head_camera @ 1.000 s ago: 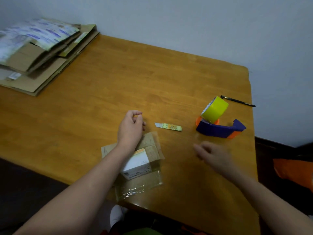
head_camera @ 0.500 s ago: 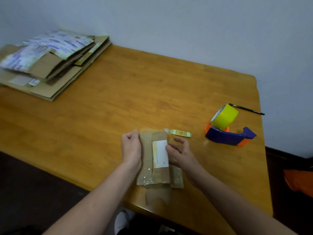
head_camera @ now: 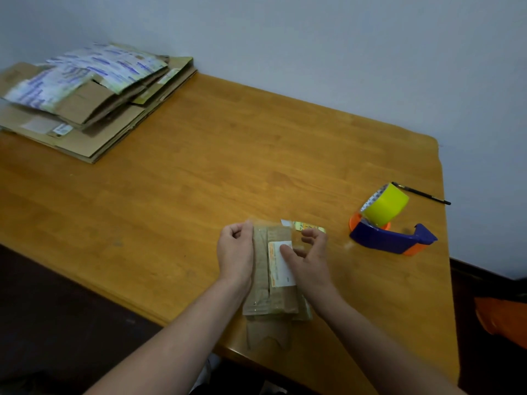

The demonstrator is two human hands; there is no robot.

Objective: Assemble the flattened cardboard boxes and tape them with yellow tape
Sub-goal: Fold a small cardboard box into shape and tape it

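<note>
Head view, flattened cardboard box (head_camera: 276,295) between hands, left hand (head_camera: 235,252) gripping its edge, right hand (head_camera: 310,256) seemingly pinching it

box (head_camera: 273,277) between hands, dispenser (head_camera: 392,233) right

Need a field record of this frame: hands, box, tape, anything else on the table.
left hand: grips left edge of small flattened box
right hand: thumb on white label, fingers curled over box's right edge
box state: flat, unassembled, at table front edge
yellow tape: in blue-orange dispenser, right of box, untouched
small utility knife: just beyond right hand
pen: behind dispenser
flattened cardboard stack: far left
</note>
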